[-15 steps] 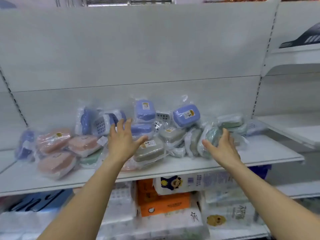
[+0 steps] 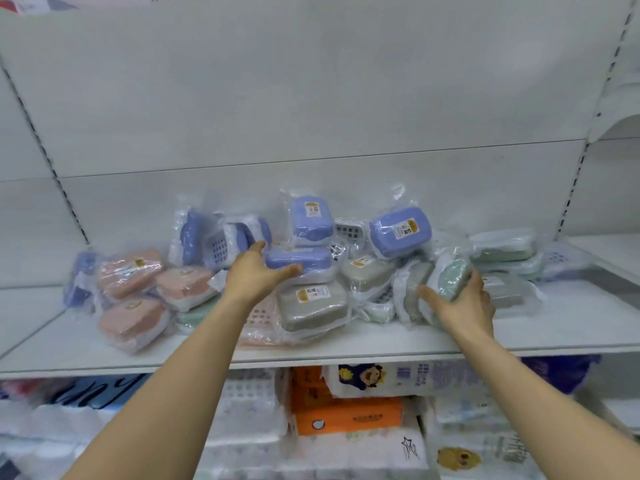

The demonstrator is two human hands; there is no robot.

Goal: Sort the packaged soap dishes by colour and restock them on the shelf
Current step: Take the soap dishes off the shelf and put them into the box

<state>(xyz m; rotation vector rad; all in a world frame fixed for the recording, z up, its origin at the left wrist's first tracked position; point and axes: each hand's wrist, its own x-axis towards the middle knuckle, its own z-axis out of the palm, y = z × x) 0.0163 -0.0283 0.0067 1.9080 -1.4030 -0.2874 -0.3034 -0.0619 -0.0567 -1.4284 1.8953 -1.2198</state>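
Left hand grips a blue dish atop our pile; right hand clasps a green dish. We see each bagged on the shelf.

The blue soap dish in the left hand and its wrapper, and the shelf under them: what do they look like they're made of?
Blue soap dish: likely moulded plastic, going by its smooth, rounded, evenly coloured lid.
Wrapper: thin clear plastic film, since it crinkles and glints.
Shelf: probably white painted metal, flat and matt with a thin edge, though the look leaves it open.
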